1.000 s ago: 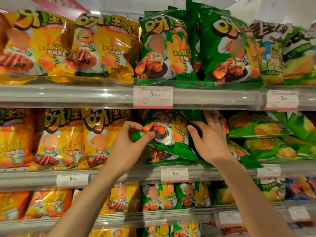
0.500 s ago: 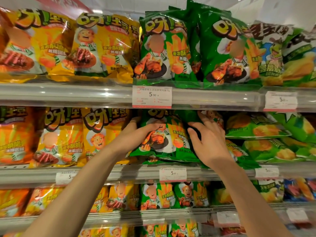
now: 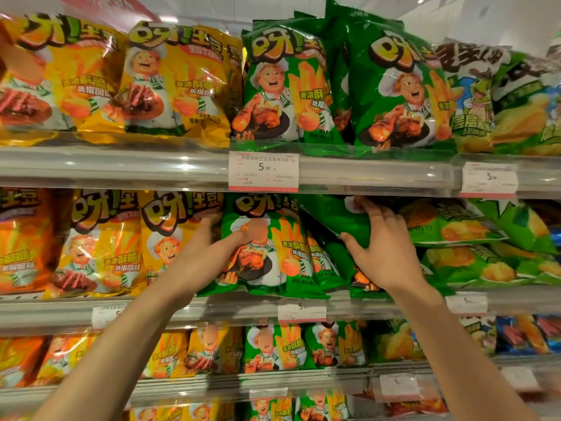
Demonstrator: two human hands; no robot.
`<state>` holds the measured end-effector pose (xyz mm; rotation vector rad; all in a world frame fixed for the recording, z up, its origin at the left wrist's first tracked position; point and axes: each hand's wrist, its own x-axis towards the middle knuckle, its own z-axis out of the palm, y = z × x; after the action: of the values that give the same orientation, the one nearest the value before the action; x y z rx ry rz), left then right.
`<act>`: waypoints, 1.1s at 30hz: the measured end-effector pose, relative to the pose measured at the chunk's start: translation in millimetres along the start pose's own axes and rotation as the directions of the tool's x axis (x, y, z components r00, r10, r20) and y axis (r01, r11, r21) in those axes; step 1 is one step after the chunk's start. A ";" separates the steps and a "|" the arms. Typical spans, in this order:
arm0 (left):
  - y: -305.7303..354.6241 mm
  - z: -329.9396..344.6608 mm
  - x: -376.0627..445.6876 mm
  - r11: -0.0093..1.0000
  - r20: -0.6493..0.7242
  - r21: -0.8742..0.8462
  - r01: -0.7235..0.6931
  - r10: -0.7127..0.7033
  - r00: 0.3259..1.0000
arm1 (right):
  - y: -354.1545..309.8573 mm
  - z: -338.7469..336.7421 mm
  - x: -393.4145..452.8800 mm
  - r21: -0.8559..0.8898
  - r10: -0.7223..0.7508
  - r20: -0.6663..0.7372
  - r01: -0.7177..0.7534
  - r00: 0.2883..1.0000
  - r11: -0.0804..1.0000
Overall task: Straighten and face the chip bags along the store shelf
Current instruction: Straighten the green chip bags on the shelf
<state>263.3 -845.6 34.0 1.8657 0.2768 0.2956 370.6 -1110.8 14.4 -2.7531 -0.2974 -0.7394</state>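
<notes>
Green chip bag [image 3: 267, 247] upright, facing out; left hand [image 3: 206, 250] gripping.

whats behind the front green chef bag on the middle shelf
Behind the front green chef bag, another green bag leans at an angle, held by the right hand. Anything deeper is covered.

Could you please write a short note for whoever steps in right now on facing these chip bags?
Left hand: grips the left edge of the front green bag on the middle shelf, thumb across its front.
Right hand: holds the tilted green bag just right of it, fingers reaching over its top.
Done: the front green bag stands upright and faces out; the yellow bags to its left also face out.
Left: stand the tilted green bag upright, then straighten the light green bags lying flat further right.
</notes>
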 end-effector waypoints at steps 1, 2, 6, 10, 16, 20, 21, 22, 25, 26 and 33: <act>0.6 0.8 0.0 1.000 -0.001 0.002 0.001 -0.001 1.000 | -6.3 0.1 -2.4 -0.064 0.025 -0.045 -0.028 0.999 0.998; 1.1 1.3 0.5 1.000 0.002 -0.001 0.007 -0.007 1.000 | -11.7 0.8 -3.8 -0.112 0.032 -0.080 -0.040 0.996 0.993; 2.7 3.2 1.9 1.000 0.004 -0.012 0.012 -0.012 1.000 | -15.4 -0.1 -5.4 0.110 0.000 -0.057 0.006 0.998 0.994; 2.0 3.1 1.8 1.000 0.005 -0.016 0.018 -0.018 1.000 | 0.0 1.2 1.4 0.197 -0.062 0.030 0.054 0.998 0.979; 1.3 2.8 2.3 0.999 0.018 -0.037 0.014 -0.013 1.000 | -0.2 6.8 7.4 0.150 -0.076 0.127 0.057 0.989 0.987; -0.7 1.9 3.0 0.999 0.018 -0.030 0.013 -0.013 1.000 | -12.8 8.0 3.4 0.057 0.016 -0.016 -0.015 1.000 0.998; -1.0 1.8 3.0 1.000 0.016 -0.025 0.009 -0.008 1.000 | -16.5 8.0 2.4 0.010 0.051 -0.037 -0.051 0.998 0.999; -1.3 1.8 3.2 1.000 0.016 -0.023 0.004 -0.004 1.000 | -20.1 7.7 1.3 -0.044 0.090 -0.054 -0.092 0.995 0.995; -1.1 2.4 4.0 0.999 0.008 -0.028 -0.015 0.015 1.000 | -29.4 6.6 0.1 -0.172 0.171 -0.088 -0.184 0.981 0.968; -1.0 2.6 4.2 0.999 0.005 -0.032 -0.020 0.020 1.000 | -31.2 7.1 0.8 -0.204 0.178 -0.080 -0.191 0.981 0.960; -5.2 -0.8 7.3 0.999 0.018 -0.042 -0.035 0.036 0.999 | -25.3 10.9 12.9 -0.185 0.128 0.144 -0.100 0.981 0.978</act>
<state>269.6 -840.9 29.8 1.8328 0.2233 0.3057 379.8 -1082.0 17.2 -2.9731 -0.1072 -0.5465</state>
